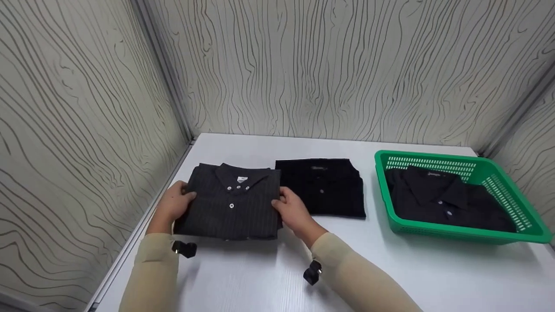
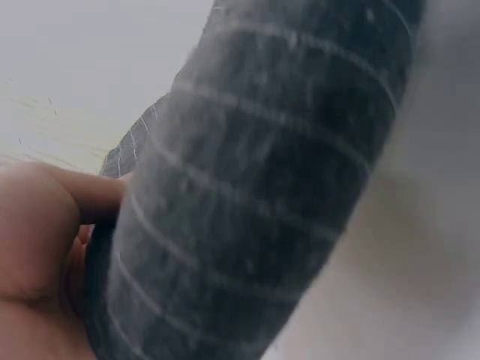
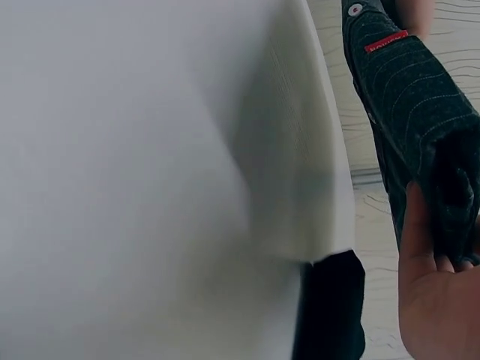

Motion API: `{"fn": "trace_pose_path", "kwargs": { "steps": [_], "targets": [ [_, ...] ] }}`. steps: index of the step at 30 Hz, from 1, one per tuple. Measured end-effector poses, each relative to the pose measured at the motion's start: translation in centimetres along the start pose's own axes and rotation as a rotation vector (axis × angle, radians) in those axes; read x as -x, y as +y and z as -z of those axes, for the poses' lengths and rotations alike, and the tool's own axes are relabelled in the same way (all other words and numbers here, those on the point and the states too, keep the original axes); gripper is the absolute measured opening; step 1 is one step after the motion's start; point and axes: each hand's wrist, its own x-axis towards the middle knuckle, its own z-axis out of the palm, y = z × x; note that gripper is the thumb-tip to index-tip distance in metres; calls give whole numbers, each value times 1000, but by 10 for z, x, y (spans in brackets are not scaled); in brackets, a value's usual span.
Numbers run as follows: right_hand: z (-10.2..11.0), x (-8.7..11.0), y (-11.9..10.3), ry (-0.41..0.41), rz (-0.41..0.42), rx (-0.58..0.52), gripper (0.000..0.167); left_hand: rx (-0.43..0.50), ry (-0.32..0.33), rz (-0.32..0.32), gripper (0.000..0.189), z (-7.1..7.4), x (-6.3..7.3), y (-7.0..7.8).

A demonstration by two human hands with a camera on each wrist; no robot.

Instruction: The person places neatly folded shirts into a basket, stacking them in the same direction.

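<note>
A folded dark pinstriped shirt (image 1: 234, 216) with white buttons and a white neck label is held up by both hands, its collar toward the back wall. My left hand (image 1: 174, 201) grips its left edge, thumb on top; my right hand (image 1: 292, 210) pinches the right edge. The striped fold (image 2: 247, 180) fills much of the left wrist view and partly hides the left fingers. In the right wrist view a small red tag (image 3: 386, 41) shows on the shirt's edge. Just behind and right of it, a folded black shirt (image 1: 323, 199) lies on the table.
At the right stands a green plastic basket (image 1: 459, 234) with a dark folded shirt (image 1: 446, 201) inside. The white table (image 1: 347, 255) is bounded by wood-patterned panels (image 1: 303, 69) at the back and sides. Each wrist wears a dark strap.
</note>
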Motion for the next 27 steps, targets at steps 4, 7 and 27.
{"fn": "trace_pose_path", "kwargs": {
  "steps": [4,7,27],
  "targets": [
    [16,3,-5,21,27,50,40,3,-3,-55,41,-5,2,14],
    [28,6,-10,38,34,79,41,-33,-2,-102,41,-9,4,26],
    [106,38,-51,132,79,261,45,15,-54,-233,45,-56,17,100]
  ]
}}
